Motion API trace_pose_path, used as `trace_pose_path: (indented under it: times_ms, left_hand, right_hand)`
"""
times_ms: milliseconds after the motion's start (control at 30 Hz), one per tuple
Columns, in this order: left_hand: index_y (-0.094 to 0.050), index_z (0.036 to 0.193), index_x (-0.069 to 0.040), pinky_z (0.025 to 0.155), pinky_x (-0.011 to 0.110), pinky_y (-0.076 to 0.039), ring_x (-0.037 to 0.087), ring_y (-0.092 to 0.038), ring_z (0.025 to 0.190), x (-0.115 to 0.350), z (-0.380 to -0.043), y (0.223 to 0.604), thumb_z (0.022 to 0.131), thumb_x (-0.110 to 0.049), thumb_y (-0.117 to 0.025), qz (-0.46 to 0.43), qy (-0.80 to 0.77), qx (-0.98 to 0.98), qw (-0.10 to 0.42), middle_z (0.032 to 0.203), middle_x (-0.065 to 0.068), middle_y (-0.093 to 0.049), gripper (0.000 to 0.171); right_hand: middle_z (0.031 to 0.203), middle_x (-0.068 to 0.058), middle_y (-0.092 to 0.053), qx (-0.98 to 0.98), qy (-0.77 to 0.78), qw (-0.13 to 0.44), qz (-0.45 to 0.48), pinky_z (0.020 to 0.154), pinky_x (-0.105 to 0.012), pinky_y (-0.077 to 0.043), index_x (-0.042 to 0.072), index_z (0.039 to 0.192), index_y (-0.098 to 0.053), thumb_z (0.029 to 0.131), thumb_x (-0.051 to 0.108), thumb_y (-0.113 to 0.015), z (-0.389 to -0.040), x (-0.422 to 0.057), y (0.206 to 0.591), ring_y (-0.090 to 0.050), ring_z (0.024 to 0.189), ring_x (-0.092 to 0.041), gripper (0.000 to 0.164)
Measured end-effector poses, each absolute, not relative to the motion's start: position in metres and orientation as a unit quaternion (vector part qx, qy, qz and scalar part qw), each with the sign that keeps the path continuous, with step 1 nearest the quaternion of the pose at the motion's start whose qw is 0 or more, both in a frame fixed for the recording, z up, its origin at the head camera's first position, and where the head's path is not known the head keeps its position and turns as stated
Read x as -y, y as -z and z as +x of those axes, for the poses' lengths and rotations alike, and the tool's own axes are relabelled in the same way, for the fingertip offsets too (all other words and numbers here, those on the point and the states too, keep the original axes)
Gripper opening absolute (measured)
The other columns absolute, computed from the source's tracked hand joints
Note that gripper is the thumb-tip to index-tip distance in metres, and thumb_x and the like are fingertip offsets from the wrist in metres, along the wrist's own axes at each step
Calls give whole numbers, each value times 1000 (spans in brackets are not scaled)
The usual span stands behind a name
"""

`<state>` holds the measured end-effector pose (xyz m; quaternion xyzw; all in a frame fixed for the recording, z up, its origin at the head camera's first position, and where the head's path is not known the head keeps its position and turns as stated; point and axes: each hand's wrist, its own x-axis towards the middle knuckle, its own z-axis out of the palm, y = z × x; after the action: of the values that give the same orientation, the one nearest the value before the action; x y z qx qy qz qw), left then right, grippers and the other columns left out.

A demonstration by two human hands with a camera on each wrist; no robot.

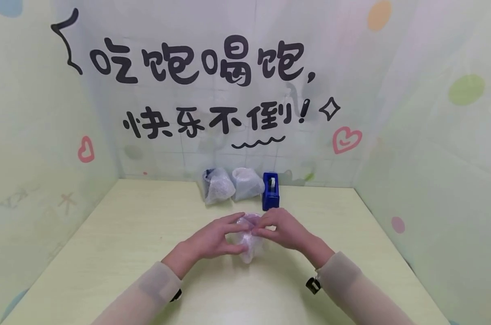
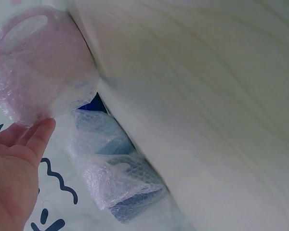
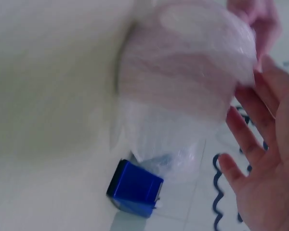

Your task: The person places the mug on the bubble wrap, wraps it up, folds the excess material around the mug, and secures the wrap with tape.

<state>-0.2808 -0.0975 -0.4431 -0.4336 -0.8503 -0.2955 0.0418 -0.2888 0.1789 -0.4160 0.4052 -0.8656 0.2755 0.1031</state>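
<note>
A pink mug [image 2: 48, 62], its looped handle showing through a layer of clear bubble wrap [image 1: 248, 253], stands at the middle of the table. My left hand [image 1: 215, 237] holds it from the left, thumb near the front and fingers around the far side. From the right, my right hand [image 1: 286, 229] pinches the wrap over the top of the mug between thumb and forefinger. In the right wrist view the wrap [image 3: 183, 72] looks blurred, and the fingertips are partly hidden behind it.
Against the back wall stand two bubble-wrapped bundles [image 1: 219, 186] [image 1: 247, 184], the left one with something dark inside. Right beside them is a blue tape dispenser [image 1: 271, 198]. Printed sheets wall in the table [image 1: 127, 234] at the back and both sides.
</note>
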Motion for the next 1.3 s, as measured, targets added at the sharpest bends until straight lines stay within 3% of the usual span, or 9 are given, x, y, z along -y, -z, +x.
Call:
trace_pose_path:
  times_ms: [233, 467, 567, 667, 800, 967, 1067, 1200, 1300]
  left_hand:
    - [-75, 142, -11, 118, 58, -53, 46, -58, 147, 98, -281, 445, 96, -30, -87, -433, 297, 849, 56, 165, 26, -52, 52]
    - [-75, 141, -12, 117, 58, -54, 46, -59, 147, 96, -281, 446, 95, -32, -87, -425, 296, 854, 53, 165, 26, -53, 51]
    - [-75, 141, -12, 118, 58, -53, 46, -58, 147, 94, -280, 445, 95, -31, -87, -424, 299, 854, 51, 165, 25, -53, 51]
    - [-76, 141, -13, 118, 58, -53, 46, -59, 147, 94, -279, 444, 95, -31, -88, -422, 300, 854, 52, 165, 25, -53, 51]
    - [-76, 140, -12, 117, 58, -54, 45, -59, 147, 95, -279, 443, 94, -31, -88, -422, 300, 854, 56, 165, 24, -53, 51]
    - [-76, 140, -11, 118, 58, -54, 45, -58, 148, 96, -278, 442, 94, -30, -89, -418, 299, 856, 56, 165, 24, -53, 52]
    - [-75, 140, -10, 118, 58, -53, 46, -58, 148, 96, -278, 442, 94, -30, -88, -415, 302, 857, 53, 165, 24, -53, 52]
    - [-75, 141, -10, 118, 58, -53, 46, -57, 148, 96, -278, 445, 94, -30, -88, -411, 307, 857, 52, 166, 24, -52, 53]
    - [-75, 142, -11, 118, 58, -53, 46, -58, 148, 96, -279, 447, 94, -30, -88, -412, 310, 855, 56, 166, 25, -52, 53]
  right_hand:
    - [100, -6, -80, 915, -377, 51, 131, 80, -37, -57, 7, 111, -82, 109, 36, -67, -343, -198, 406, -68, 89, -18, 33]
    - [119, -17, -78, 940, -337, 5, 52, 92, -47, -59, 1, 125, -76, 111, 37, -61, -386, -212, 414, -68, 102, -27, 42]
    - [106, -13, -75, 942, -334, -7, 32, 83, -39, -56, -1, 121, -76, 111, 39, -61, -395, -211, 422, -64, 94, -24, 44]
    - [78, -1, -60, 937, -349, -26, 14, 70, -32, -46, 1, 103, -74, 111, 40, -61, -402, -208, 429, -53, 75, -18, 42]
    - [70, 4, -46, 913, -407, -37, -23, 66, -32, -39, 5, 87, -65, 110, 41, -64, -411, -202, 437, -43, 68, -15, 43]
    - [118, -15, -76, 870, -486, -28, -79, 92, -39, -59, -5, 116, -77, 108, 32, -65, -417, -196, 444, -67, 104, -25, 39]
    - [148, -24, -68, 853, -510, -28, -105, 119, -50, -53, -6, 133, -74, 108, 28, -64, -417, -193, 444, -63, 137, -37, 43]
    - [153, -28, -62, 848, -514, -38, -123, 129, -55, -41, -10, 138, -68, 107, 26, -65, -415, -190, 440, -54, 149, -43, 48]
    - [153, -27, -62, 863, -488, -49, -120, 129, -56, -42, -9, 139, -67, 108, 25, -64, -415, -188, 434, -55, 149, -44, 46]
